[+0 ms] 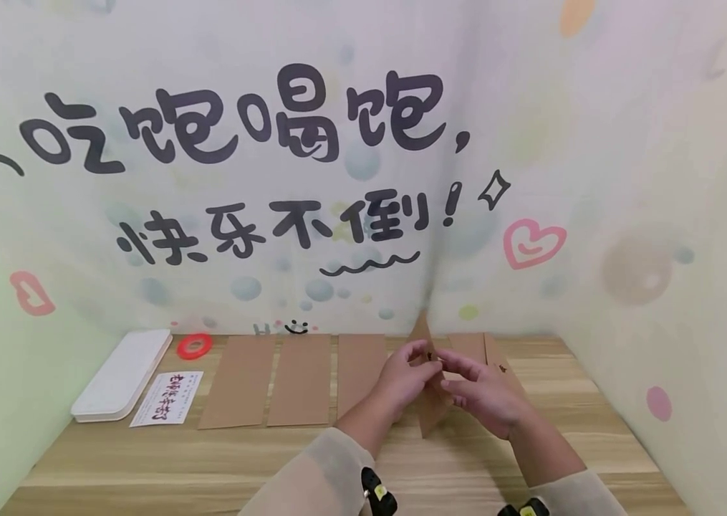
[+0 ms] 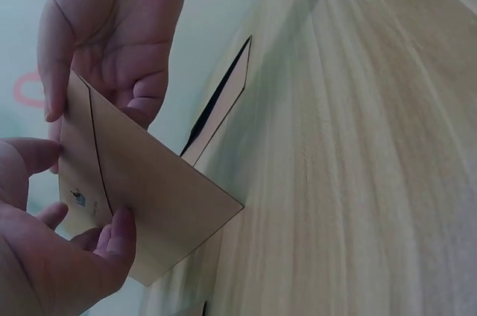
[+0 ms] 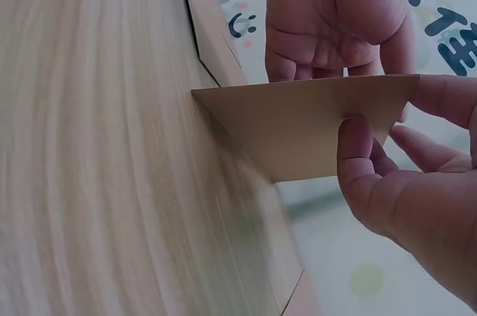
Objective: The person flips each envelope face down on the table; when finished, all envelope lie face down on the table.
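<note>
A brown paper envelope [image 1: 430, 412] stands tilted on its narrow end on the table, between both hands. My left hand [image 1: 402, 380] pinches its upper part from the left, thumb against the face with the flap line and small dark print, as the left wrist view shows. From the right, my right hand [image 1: 485, 398] holds the same envelope near the top; in the right wrist view its thumb presses the plain face of the envelope [image 3: 283, 118]. The fingertips behind the paper are partly hidden.
Left of the hands, three brown paper pieces [image 1: 301, 380] lie in a row. Behind the right hand lie more brown pieces [image 1: 466, 346], one with a dark print. Further left are a red tape roll [image 1: 184, 349], a card with red writing [image 1: 166, 408] and a white case [image 1: 121, 373].
</note>
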The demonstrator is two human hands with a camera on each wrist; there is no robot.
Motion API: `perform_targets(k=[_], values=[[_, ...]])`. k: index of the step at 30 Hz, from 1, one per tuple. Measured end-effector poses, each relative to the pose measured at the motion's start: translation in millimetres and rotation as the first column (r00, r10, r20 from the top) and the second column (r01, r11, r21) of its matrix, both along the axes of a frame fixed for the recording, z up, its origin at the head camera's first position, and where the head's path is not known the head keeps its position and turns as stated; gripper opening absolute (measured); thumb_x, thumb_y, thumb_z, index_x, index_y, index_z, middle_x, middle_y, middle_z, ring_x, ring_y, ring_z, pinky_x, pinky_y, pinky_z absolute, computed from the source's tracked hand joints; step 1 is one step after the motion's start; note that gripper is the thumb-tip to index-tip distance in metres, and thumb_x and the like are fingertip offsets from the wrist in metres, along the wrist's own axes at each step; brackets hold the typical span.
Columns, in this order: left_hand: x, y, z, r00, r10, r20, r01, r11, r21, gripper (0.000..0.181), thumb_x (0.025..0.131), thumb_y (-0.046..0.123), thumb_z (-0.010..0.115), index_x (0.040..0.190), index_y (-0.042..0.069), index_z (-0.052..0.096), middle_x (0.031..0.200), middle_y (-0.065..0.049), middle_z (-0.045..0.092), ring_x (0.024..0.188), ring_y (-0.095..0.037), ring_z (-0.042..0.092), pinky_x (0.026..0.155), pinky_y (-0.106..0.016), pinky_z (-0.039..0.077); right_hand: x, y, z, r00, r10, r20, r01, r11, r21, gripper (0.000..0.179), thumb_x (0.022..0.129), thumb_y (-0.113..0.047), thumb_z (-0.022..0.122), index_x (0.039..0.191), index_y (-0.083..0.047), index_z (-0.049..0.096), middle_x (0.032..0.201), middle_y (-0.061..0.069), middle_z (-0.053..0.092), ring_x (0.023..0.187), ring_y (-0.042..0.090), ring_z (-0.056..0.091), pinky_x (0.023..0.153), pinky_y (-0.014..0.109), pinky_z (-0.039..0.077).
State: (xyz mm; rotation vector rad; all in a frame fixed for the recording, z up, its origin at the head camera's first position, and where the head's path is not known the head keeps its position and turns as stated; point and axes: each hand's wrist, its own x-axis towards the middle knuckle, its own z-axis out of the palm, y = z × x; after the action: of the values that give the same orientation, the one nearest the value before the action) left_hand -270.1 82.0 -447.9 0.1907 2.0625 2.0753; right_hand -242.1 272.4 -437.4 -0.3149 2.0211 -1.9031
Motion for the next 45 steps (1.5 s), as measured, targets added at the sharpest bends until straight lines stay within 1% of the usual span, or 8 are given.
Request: perform_targets(k=[4, 8, 14, 19, 23, 32, 39, 45], values=[[-0.1, -0.5, 2.3, 0.999, -0.005, 0.033, 0.005, 1.0, 0.004, 0.057, 0.097, 0.029, 0.076, 0.15, 0.018, 0.06, 0.161, -0.006, 0.056, 0.138, -0.026, 0.065, 0.11, -0.044, 0.059, 1.6, -2, -0.9, 1.0, 0.017, 0.024, -0.017, 1.0, 0.004, 0.074, 0.106, -0.016, 0.065, 0.17, -0.009, 0.028, 0.157, 0.006, 0.043, 0.127, 0.008, 0.056, 0.096, 0.025, 0.052], [-2.4, -1.8, 1.5, 0.998, 0.017, 0.066, -0.02, 0.999, 0.047, 0.059, 0.096, 0.027, 0.071, 0.153, 0.018, 0.058, 0.161, -0.006, 0.055, 0.127, -0.022, 0.069, 0.1, -0.041, 0.063, 1.3, -3, -6.0, 0.996, 0.067, 0.052, -0.066, 0.998, -0.007, 0.069, 0.11, -0.023, 0.059, 0.171, -0.014, 0.027, 0.172, 0.012, 0.031, 0.14, 0.014, 0.048, 0.105, 0.031, 0.051], [-6.9, -6.6, -6.4, 0.993, 0.116, 0.0, -0.116, 0.989, 0.093, 0.056, 0.095, 0.011, 0.062, 0.151, 0.01, 0.059, 0.155, -0.012, 0.062, 0.141, -0.031, 0.06, 0.093, -0.035, 0.063, -0.3, 0, -15.9, 0.992, 0.081, 0.101, -0.083, 0.997, 0.01, 0.065, 0.113, -0.034, 0.053, 0.168, -0.007, 0.033, 0.177, 0.018, 0.025, 0.158, 0.036, 0.032, 0.125, 0.051, 0.041], [-8.6, -13.2, -16.3, 0.982, 0.182, -0.04, -0.179, 0.982, 0.066, 0.06, 0.09, -0.004, 0.061, 0.15, 0.005, 0.06, 0.153, -0.015, 0.063, 0.137, -0.033, 0.063, 0.096, -0.032, 0.061, -5.5, 7, -20.5, 0.99, 0.036, 0.138, -0.039, 0.999, 0.014, 0.068, 0.116, -0.031, 0.043, 0.17, -0.001, 0.015, 0.177, 0.029, 0.014, 0.166, 0.047, 0.013, 0.134, 0.06, 0.025], [-10.2, -18.6, -21.2, 0.977, 0.204, -0.057, -0.204, 0.979, 0.003, 0.061, 0.089, -0.009, 0.061, 0.149, 0.006, 0.061, 0.152, -0.012, 0.064, 0.13, -0.031, 0.066, 0.099, -0.032, 0.059, -9.4, 11, -21.5, 0.989, 0.004, 0.145, -0.002, 1.0, -0.012, 0.071, 0.116, -0.028, 0.043, 0.17, 0.003, 0.01, 0.176, 0.033, 0.009, 0.165, 0.048, 0.007, 0.134, 0.062, 0.018], [-10.2, -28.7, -23.5, 0.986, 0.16, -0.044, -0.164, 0.978, -0.125, 0.062, 0.091, -0.006, 0.059, 0.152, 0.004, 0.057, 0.158, -0.015, 0.058, 0.136, -0.033, 0.062, 0.097, -0.035, 0.059, -15.7, 16, -25.4, 0.986, -0.051, 0.158, 0.054, 0.998, -0.02, 0.071, 0.115, -0.029, 0.046, 0.17, 0.002, 0.013, 0.177, 0.028, 0.014, 0.166, 0.043, 0.013, 0.135, 0.059, 0.018], [-9.3, -32.1, -17.3, 0.998, 0.057, -0.033, -0.063, 0.976, -0.21, 0.063, 0.094, 0.003, 0.06, 0.156, 0.001, 0.051, 0.158, -0.026, 0.055, 0.143, -0.037, 0.057, 0.108, -0.045, 0.056, -16.4, 19, -26.5, 0.981, -0.095, 0.17, 0.102, 0.994, -0.033, 0.069, 0.115, -0.026, 0.045, 0.17, 0.002, 0.013, 0.177, 0.029, 0.015, 0.166, 0.043, 0.015, 0.135, 0.058, 0.019], [-8.4, -29.9, -15.5, 0.999, 0.022, -0.033, -0.03, 0.967, -0.252, 0.06, 0.095, 0.005, 0.063, 0.154, -0.001, 0.053, 0.158, -0.03, 0.054, 0.15, -0.043, 0.05, 0.12, -0.054, 0.048, -16.6, 21, -26.8, 0.979, -0.113, 0.169, 0.123, 0.991, -0.049, 0.07, 0.114, -0.024, 0.046, 0.169, 0.004, 0.013, 0.176, 0.031, 0.016, 0.166, 0.044, 0.016, 0.135, 0.058, 0.02]])
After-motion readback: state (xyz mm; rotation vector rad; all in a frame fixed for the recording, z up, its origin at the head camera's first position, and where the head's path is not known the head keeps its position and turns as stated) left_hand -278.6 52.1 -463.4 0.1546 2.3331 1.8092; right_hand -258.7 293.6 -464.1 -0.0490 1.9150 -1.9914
